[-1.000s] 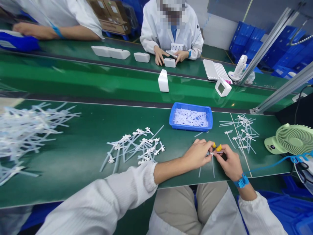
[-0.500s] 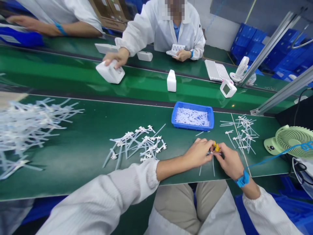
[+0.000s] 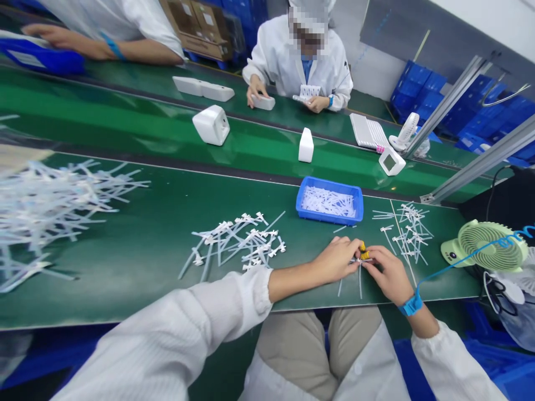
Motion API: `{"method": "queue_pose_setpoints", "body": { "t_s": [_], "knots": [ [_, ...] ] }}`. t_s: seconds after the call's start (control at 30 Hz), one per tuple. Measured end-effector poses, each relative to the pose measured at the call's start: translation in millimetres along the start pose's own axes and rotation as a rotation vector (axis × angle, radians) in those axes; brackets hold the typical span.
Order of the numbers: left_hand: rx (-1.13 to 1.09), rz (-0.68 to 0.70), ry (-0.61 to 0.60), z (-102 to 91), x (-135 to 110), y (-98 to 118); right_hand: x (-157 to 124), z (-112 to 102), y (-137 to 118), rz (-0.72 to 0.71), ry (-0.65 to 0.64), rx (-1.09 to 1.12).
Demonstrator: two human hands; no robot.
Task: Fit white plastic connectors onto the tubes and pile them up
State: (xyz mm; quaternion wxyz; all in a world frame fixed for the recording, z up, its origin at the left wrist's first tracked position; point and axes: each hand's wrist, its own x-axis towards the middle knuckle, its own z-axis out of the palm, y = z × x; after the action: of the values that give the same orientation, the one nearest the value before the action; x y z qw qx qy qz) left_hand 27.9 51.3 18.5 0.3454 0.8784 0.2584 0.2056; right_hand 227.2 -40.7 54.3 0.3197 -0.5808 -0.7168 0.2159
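Observation:
My left hand point(image 3: 337, 258) and my right hand point(image 3: 389, 274) meet near the table's front edge, fingertips pinched together. Between them is a thin translucent tube piece with a small white fitting point(image 3: 360, 262); one tube end points down towards my lap. Yellow covers point(image 3: 365, 255) show at the index fingertips of both hands. My fingers partly hide the fitting. Left of my hands lies a pile of tubes with white fittings point(image 3: 251, 239), and to the right a smaller pile of similar pieces point(image 3: 412, 234). Beyond my hands a blue tray point(image 3: 330, 218) holds many small white pieces.
A larger tube heap point(image 3: 54, 206) lies far left. A green fan point(image 3: 487, 245) stands right, with a blue coiled cord point(image 3: 451, 264) running to my wrist strap. White housings point(image 3: 211, 125) sit on the green conveyor point(image 3: 259, 139). Across it, a co-worker point(image 3: 301, 67) touches a white part.
The co-worker's hand has let go of the white housing on the conveyor and drawn back to another white part. Housings have shifted right. My hands stay pinched together; the view has moved slightly.

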Motion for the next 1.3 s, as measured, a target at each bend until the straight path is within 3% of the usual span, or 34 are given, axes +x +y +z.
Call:
{"method": "queue_pose_setpoints", "body": {
  "t_s": [0.67, 0.93, 1.07, 1.23, 1.3],
  "knots": [
    [-0.083, -0.026, 0.010, 0.4, -1.2, -4.2, 20.9, -10.8, 1.5, -0.196, -0.278, -0.275],
    [-0.108, -0.007, 0.016, 0.2, -1.1, -6.3, 24.5, -12.9, 9.4, -0.137, -0.280, -0.150],
    [-0.100, 0.011, 0.031, -0.6, -1.1, -5.3, 6.9, -8.4, 18.6, 0.024, -0.164, 0.105],
    [-0.121, 0.011, 0.093, 0.4, -0.3, -5.1, -25.2, 15.7, 31.6, 0.341, 0.280, 0.492],
    [-0.169, 0.013, 0.141, -0.9, -0.6, -4.8, -28.0, 28.5, 29.1, 0.406, 0.401, 0.572]
  ]
}}
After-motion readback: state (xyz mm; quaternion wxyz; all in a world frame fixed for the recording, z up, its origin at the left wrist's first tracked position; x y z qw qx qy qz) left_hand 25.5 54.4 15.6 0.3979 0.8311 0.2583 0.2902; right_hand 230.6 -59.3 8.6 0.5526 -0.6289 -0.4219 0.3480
